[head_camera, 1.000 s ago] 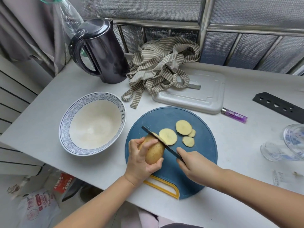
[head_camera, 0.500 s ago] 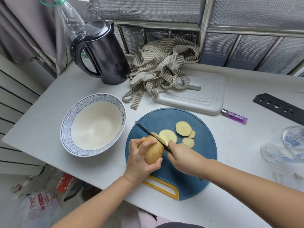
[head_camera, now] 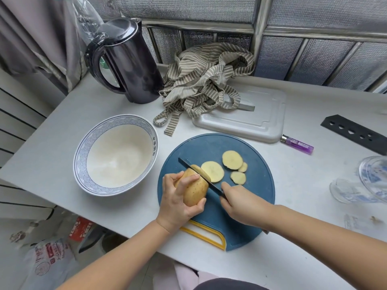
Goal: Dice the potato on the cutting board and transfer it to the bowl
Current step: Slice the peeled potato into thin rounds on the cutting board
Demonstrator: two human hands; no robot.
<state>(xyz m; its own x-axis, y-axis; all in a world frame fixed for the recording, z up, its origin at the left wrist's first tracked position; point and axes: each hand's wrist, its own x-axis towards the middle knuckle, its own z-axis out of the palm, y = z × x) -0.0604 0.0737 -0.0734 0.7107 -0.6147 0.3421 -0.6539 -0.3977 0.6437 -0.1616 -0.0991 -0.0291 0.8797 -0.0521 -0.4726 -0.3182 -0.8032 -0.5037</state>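
Note:
A round blue cutting board (head_camera: 257,185) with a yellow handle lies near the table's front edge. My left hand (head_camera: 178,203) grips a brown potato (head_camera: 195,190) on the board's left side. My right hand (head_camera: 243,204) holds the handle of a black knife (head_camera: 198,173), whose blade is sunk into the potato's far end. Several pale potato slices (head_camera: 232,160) lie flat on the board beyond the blade. An empty white bowl (head_camera: 116,153) with a blue patterned rim stands left of the board.
A black kettle (head_camera: 127,61) stands at the back left. A striped cloth (head_camera: 205,80) is heaped over a white board (head_camera: 257,120). A purple lighter (head_camera: 298,144) lies right of it, with a black perforated strip (head_camera: 356,132) and glassware (head_camera: 366,181) at the right edge.
My right hand pushed the knife forward through the potato, then drew it back toward me. The blade sits deeper in the potato's far end. My left hand has stayed on the potato.

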